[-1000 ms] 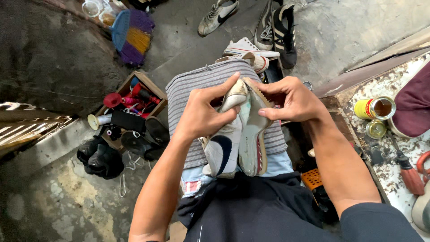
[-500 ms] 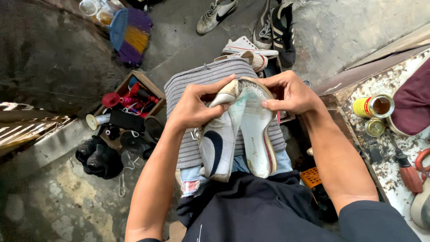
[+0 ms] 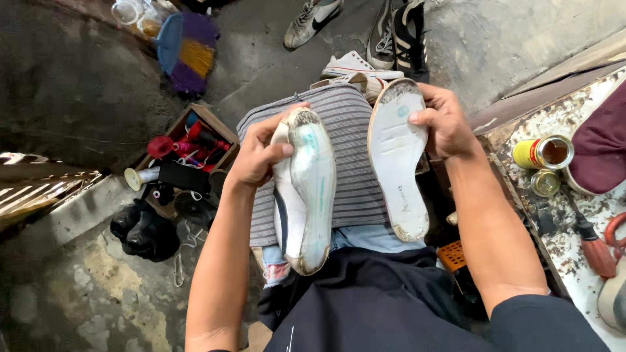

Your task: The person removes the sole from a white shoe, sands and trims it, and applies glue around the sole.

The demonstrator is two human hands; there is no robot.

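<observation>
Head view, sole [image 3: 398, 156] now pulled apart from shoe [image 3: 305, 189]

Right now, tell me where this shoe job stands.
Done: the sole is fully off the shoe, no longer touching it. In hand: the left hand grips the shoe bottom-up, the right hand holds the sole beside it. Left: both show dirty residue at their edges; the open can stands untouched on the bench.

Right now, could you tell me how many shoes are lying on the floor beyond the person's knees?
4, as far as shows: a white sneaker at top centre, two dark sneakers beside it, and a white shoe just past the striped cloth. More may be hidden.
</observation>
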